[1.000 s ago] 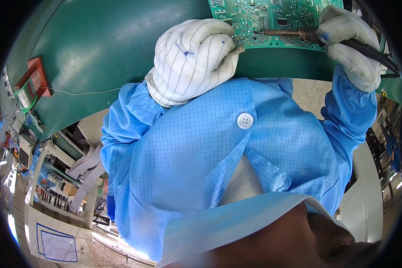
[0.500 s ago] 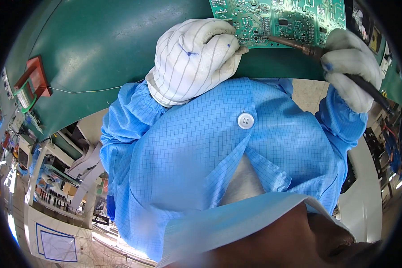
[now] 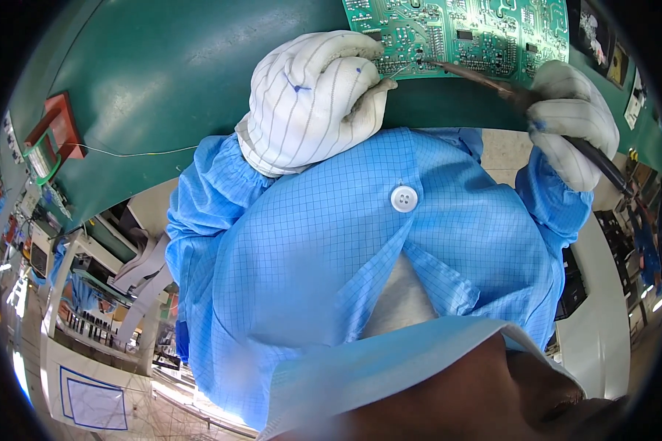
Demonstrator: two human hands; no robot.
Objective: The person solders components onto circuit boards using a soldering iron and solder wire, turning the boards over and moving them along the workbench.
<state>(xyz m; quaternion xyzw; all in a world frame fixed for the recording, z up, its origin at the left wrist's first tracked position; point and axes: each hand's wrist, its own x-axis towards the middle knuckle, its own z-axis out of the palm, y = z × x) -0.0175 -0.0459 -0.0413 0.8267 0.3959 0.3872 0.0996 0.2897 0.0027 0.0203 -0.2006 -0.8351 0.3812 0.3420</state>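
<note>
A green circuit board (image 3: 482, 18) with many small parts lies at the top of the view. My left hand (image 3: 318, 103), in a white striped glove, is closed by the board's near left corner. From its fingertips a short length of solder wire (image 3: 399, 72) reaches over the board. My right hand (image 3: 575, 123), gloved too, grips a soldering iron (image 3: 485, 81) by its dark handle. The iron's tip points left, at small parts along the board's near edge, close to the wire's end. Whether tip and wire touch is too small to tell.
A solder spool (image 3: 43, 159) sits on a red stand (image 3: 65, 123) at the left edge of the green work surface (image 3: 154, 66). Its wire trails right toward my left sleeve. Beyond my right hand is a dark tray-like thing (image 3: 603, 45).
My left hand has shifted slightly left, and the solder wire now shows past its fingertips. My right hand has moved a little left and nearer, with the iron's tip still over the board.
</note>
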